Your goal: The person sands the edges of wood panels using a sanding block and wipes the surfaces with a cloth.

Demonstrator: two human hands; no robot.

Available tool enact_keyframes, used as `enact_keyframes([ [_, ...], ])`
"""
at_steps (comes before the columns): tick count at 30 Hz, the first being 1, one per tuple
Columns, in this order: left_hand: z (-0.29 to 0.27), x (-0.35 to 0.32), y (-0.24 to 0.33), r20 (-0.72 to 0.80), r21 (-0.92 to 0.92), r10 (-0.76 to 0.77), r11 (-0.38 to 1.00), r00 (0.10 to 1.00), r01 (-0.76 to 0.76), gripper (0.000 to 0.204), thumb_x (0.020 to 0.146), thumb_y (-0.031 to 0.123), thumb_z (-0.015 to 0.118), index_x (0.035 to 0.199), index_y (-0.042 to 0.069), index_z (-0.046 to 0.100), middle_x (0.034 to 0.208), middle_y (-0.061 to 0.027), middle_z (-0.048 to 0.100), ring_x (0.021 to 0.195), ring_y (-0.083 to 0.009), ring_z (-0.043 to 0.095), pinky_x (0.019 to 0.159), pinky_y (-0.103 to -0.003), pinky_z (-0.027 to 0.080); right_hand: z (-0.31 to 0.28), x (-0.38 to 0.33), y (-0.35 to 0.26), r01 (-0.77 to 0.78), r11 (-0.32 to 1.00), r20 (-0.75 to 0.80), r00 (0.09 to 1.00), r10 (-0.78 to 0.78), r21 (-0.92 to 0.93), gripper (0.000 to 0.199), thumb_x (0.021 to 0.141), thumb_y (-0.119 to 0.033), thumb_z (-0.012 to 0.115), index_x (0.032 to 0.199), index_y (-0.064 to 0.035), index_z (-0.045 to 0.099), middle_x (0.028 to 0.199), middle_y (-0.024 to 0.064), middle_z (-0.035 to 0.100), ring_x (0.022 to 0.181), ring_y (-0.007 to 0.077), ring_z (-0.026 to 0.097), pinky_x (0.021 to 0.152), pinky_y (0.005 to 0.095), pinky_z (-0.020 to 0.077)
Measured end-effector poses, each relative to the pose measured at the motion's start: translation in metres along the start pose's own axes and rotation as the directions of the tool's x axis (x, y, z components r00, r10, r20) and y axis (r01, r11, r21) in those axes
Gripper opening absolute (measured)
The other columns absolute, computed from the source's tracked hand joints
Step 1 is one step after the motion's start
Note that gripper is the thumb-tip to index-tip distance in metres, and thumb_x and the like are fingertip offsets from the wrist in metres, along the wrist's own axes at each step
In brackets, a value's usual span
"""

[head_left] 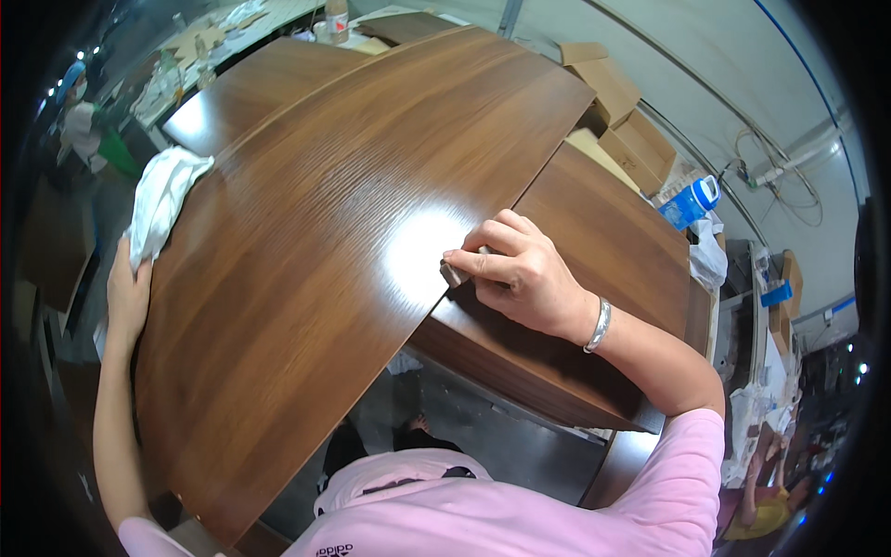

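Observation:
A large brown wood-grain panel (306, 232) lies slanted in front of me, with a bright glare near its right edge. My left hand (128, 292) is at the panel's left edge, closed on a white cloth (165, 200) that drapes over that edge. My right hand (524, 274), with a silver bracelet at the wrist, pinches a small brownish block (453, 273) against the panel's right edge. The block is mostly hidden by my fingers, so its kind is unclear. Beneath and to the right of the panel sits a stack of similar brown boards (603, 269).
Open cardboard boxes (640, 148) and a blue water bottle (690, 202) stand beyond the stack, near the wall. A cluttered table (213, 46) is at the far left, with a clear bottle (336, 23). One person (83, 125) is at the far left, another (766, 506) at the lower right.

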State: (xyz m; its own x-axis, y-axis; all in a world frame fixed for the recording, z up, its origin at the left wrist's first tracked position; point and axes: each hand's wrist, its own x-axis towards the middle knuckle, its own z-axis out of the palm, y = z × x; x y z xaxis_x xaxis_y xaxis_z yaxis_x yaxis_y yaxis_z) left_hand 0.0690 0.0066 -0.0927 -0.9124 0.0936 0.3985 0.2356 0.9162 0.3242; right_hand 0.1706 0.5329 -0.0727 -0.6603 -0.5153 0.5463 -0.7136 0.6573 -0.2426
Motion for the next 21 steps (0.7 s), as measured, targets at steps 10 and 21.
enact_keyframes([
  [10, -0.001, 0.008, 0.007, -0.03, 0.036, 0.029, 0.999, 0.999, -0.028, 0.041, 0.095, 0.023, 0.052, 0.132, 0.005, 0.048, 0.122, -0.0262, 0.059, 0.114, -0.0445, 0.056, 0.092, -0.045, 0.045, 0.04, 0.012, -0.103, 0.157, 0.982, 0.024, 0.987, -0.16, 0.105, 0.045, 0.062, 0.003, 0.074, 0.105, -0.0088, 0.071, 0.088, 0.0027, 0.061, 0.074, 0.02, 0.053, 0.063, 0.0324, 0.0453],
  [21, 0.012, 0.028, 0.0, 0.043, 0.147, 0.038, 0.988, 0.998, -0.044, 0.041, 0.093, 0.033, 0.051, 0.116, 0.0, 0.049, 0.118, -0.028, 0.061, 0.109, -0.0454, 0.06, 0.089, -0.053, 0.048, 0.105, 0.011, -0.244, 0.153, 0.983, -0.22, 0.967, -0.127, 0.105, 0.025, 0.072, -0.005, 0.074, 0.097, -0.0027, 0.069, 0.076, 0.0025, 0.05, 0.068, 0.018, 0.048, 0.059, 0.0303, 0.0421],
])
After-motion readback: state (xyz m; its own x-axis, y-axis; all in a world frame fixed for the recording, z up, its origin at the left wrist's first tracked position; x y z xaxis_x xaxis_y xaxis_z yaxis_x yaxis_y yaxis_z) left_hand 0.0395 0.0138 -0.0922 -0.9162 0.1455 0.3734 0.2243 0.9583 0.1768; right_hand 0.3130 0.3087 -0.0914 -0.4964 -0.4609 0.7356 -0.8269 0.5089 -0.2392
